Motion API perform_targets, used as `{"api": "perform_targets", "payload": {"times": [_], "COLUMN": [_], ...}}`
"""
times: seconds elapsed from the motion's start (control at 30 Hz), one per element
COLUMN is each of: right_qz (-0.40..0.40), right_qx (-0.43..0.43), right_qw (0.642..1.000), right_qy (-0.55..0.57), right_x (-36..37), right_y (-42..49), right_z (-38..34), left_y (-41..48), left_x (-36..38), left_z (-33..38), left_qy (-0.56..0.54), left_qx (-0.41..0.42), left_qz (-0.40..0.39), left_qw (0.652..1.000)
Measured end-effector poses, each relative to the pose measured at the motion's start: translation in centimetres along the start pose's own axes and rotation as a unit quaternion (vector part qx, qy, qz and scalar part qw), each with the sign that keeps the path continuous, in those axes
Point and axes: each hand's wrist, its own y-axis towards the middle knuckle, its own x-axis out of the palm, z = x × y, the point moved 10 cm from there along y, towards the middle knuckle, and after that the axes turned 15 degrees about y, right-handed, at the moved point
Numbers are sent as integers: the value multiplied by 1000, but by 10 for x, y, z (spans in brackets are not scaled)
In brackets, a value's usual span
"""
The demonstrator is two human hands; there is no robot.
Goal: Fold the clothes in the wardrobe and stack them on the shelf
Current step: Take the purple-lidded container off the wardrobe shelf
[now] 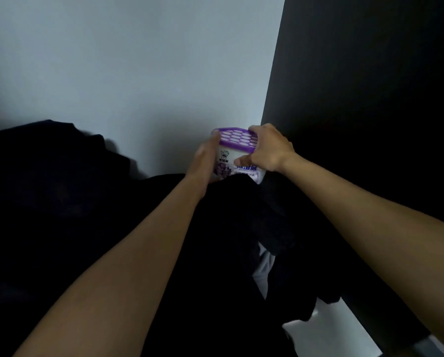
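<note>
Left hand pressed flat against the box, right hand clamped over its lid. The clothes lay heaped just below the box, under both forearms.

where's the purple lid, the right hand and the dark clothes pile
purple lid (237,137), head view, on its perforated top
right hand (269,148), head view, on the back of the hand
dark clothes pile (61,202), head view, on the heap left of the arms
</note>
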Motion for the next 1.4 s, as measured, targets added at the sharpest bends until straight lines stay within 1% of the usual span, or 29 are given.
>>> {"api": "perform_targets", "payload": {"times": [0.1,0.23,0.4,0.43,0.5,0.57,0.6,0.73,0.8,0.87,0.93,1.1,1.23,1.33,1.4], "right_qz": [5,1,53,54,35,-11,-47,-211,-282,-341,-384,-449,-499,-542,-581], "right_qx": [-57,-123,-157,-157,-137,-107,-94,-27,17,57,80,105,101,91,70], "right_qw": [998,990,977,972,950,915,901,838,791,735,694,642,615,595,580], "right_qy": [24,75,136,165,278,389,422,503,543,584,603,613,602,586,567], "right_x": [-26,-54,-77,-76,-70,-59,-51,-12,7,23,37,73,102,120,130], "right_y": [-18,-46,-104,-118,-146,-175,-190,-249,-279,-312,-346,-437,-518,-581,-625], "right_z": [-39,-79,-93,-93,-88,-80,-78,-81,-84,-90,-99,-133,-169,-201,-228], "left_y": [-33,-80,-150,-166,-200,-235,-254,-331,-373,-416,-460,-583,-685,-757,-807], "left_x": [-10,-38,-57,-59,-63,-68,-71,-85,-86,-85,-85,-95,-107,-116,-126], "left_z": [30,65,76,74,66,54,48,24,12,0,-15,-45,-67,-85,-97], "left_qy": [-16,-41,-43,-43,-48,-63,-68,-78,-82,-87,-93,-65,-31,-35,-55], "left_qx": [6,11,-25,-35,-51,-58,-56,-44,-30,-19,-24,-49,-60,-73,-80], "left_qz": [-12,8,76,92,129,175,200,284,318,348,378,457,512,541,572], "left_qw": [1000,999,996,994,989,981,976,955,944,933,921,886,856,837,815]}}
